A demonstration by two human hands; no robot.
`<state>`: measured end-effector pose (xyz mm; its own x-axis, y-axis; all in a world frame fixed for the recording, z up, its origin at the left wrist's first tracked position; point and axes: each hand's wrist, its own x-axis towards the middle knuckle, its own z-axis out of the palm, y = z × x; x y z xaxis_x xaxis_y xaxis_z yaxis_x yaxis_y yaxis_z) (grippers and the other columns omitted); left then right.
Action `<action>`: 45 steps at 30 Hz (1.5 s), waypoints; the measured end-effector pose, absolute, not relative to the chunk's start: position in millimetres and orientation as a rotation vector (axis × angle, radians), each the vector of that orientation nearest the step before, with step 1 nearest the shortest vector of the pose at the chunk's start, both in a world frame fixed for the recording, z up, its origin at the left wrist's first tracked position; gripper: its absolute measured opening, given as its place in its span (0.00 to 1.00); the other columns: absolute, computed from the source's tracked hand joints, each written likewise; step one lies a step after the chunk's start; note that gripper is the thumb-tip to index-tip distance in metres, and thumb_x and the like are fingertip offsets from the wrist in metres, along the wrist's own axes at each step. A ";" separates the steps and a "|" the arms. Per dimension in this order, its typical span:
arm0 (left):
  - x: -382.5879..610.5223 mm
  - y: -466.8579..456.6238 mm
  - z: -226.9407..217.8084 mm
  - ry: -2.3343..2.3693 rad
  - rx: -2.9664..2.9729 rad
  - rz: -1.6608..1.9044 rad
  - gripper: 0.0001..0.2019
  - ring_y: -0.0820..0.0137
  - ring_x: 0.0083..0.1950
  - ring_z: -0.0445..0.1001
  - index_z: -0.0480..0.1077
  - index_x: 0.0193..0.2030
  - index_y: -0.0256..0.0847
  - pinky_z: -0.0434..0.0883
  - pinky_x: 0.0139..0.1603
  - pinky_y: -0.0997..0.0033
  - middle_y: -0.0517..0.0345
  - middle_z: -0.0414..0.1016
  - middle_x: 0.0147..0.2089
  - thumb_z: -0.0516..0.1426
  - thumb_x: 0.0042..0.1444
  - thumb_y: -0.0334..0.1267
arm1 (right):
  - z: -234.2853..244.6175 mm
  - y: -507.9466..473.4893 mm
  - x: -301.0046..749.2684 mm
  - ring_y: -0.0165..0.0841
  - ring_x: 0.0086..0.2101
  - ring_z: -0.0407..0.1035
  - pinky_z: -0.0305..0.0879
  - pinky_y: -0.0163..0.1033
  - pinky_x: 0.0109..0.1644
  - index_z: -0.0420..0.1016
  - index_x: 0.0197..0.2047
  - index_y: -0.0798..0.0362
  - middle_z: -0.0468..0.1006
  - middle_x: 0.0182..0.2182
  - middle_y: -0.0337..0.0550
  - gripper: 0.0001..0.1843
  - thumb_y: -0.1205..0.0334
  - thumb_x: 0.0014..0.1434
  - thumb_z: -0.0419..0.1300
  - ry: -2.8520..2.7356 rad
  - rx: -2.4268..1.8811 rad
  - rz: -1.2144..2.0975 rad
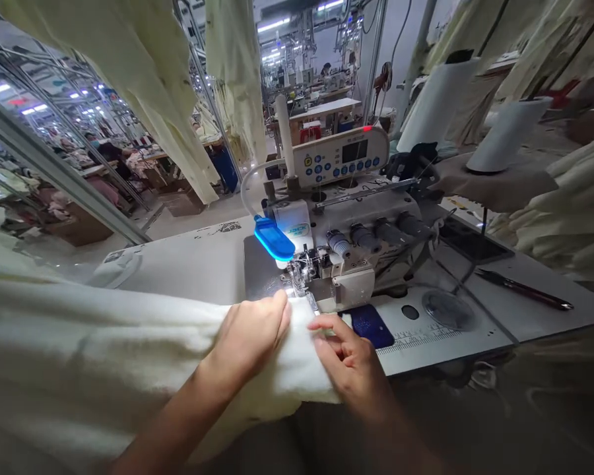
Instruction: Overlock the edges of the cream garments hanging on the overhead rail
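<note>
A large piece of cream fabric [143, 343] hangs over the left front of the table and runs up to the sewing machine [356, 231], which looks like an overlock machine. My left hand [252, 330] is closed on the fabric just in front of the presser foot [304, 274]. Across a short stretch of cloth, my right hand [349, 359] pinches the fabric's right edge between thumb and fingers. A lamp with a blue rim [274, 239] lights the needle area. The fabric's edge right at the needle is hard to make out.
Thread cones [438, 102] stand at the right behind the machine. Dark-handled tweezers or snips [525, 289] and a clear round dish [448, 309] lie on the table's right. A dark blue pad [369, 325] sits beside my right hand. Cream cloths [148, 72] hang overhead.
</note>
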<state>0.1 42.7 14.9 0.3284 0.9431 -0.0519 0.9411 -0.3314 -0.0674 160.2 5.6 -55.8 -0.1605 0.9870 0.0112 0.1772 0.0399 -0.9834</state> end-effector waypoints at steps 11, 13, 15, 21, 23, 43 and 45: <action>17.0 68.7 11.5 -1.764 -2.438 0.009 0.12 0.57 0.25 0.75 0.67 0.34 0.41 0.62 0.22 0.66 0.53 0.76 0.26 0.45 0.62 0.34 | -40.0 33.3 171.0 0.24 0.19 0.40 0.37 0.29 0.19 0.61 0.63 0.60 0.47 0.16 0.28 0.32 0.59 0.55 0.51 -1.487 -1.315 1.306; 14.8 68.8 10.4 -1.760 -2.415 -0.094 0.12 0.59 0.23 0.74 0.68 0.32 0.40 0.63 0.22 0.66 0.53 0.75 0.24 0.45 0.61 0.34 | -40.3 35.7 170.6 0.24 0.17 0.42 0.37 0.29 0.19 0.61 0.61 0.59 0.50 0.15 0.27 0.31 0.57 0.55 0.53 -1.418 -1.304 1.360; 10.2 56.9 6.3 -1.740 -2.411 -0.176 0.13 0.60 0.26 0.74 0.68 0.33 0.39 0.66 0.25 0.65 0.52 0.75 0.27 0.45 0.63 0.37 | -43.4 30.1 169.4 0.24 0.16 0.44 0.39 0.29 0.19 0.58 0.61 0.56 0.53 0.14 0.27 0.30 0.56 0.56 0.55 -1.347 -1.286 1.377; -0.1 -2.4 -39.4 -1.039 -2.467 -0.957 0.15 0.63 0.52 0.70 0.68 0.53 0.39 0.57 0.60 0.55 0.50 0.75 0.50 0.53 0.61 0.40 | -66.3 -11.5 162.8 0.32 0.26 0.66 0.63 0.34 0.30 0.55 0.60 0.51 0.71 0.26 0.38 0.29 0.54 0.57 0.57 -1.272 -1.129 1.237; 2.0 -9.0 -51.2 -1.064 -2.444 -1.240 0.09 0.70 0.41 0.71 0.71 0.44 0.38 0.62 0.52 0.65 0.56 0.77 0.37 0.53 0.59 0.28 | -71.6 -11.7 161.0 0.35 0.34 0.68 0.66 0.38 0.40 0.64 0.52 0.50 0.72 0.34 0.42 0.23 0.57 0.53 0.60 -1.276 -1.235 1.001; 16.7 -43.4 -44.5 -1.073 -2.376 -1.307 0.11 0.69 0.38 0.68 0.72 0.45 0.35 0.64 0.44 0.65 0.54 0.72 0.32 0.57 0.56 0.26 | -34.7 -45.5 185.6 0.28 0.23 0.59 0.57 0.30 0.26 0.69 0.25 0.55 0.65 0.21 0.36 0.14 0.56 0.57 0.58 -1.456 -1.289 1.324; 14.7 -45.8 -45.3 -1.059 -2.375 -1.206 0.10 0.66 0.41 0.68 0.72 0.46 0.33 0.62 0.47 0.62 0.52 0.73 0.34 0.55 0.58 0.29 | -33.2 -44.4 189.3 0.30 0.25 0.63 0.60 0.31 0.27 0.71 0.27 0.55 0.68 0.22 0.37 0.14 0.56 0.60 0.57 -1.540 -1.263 1.306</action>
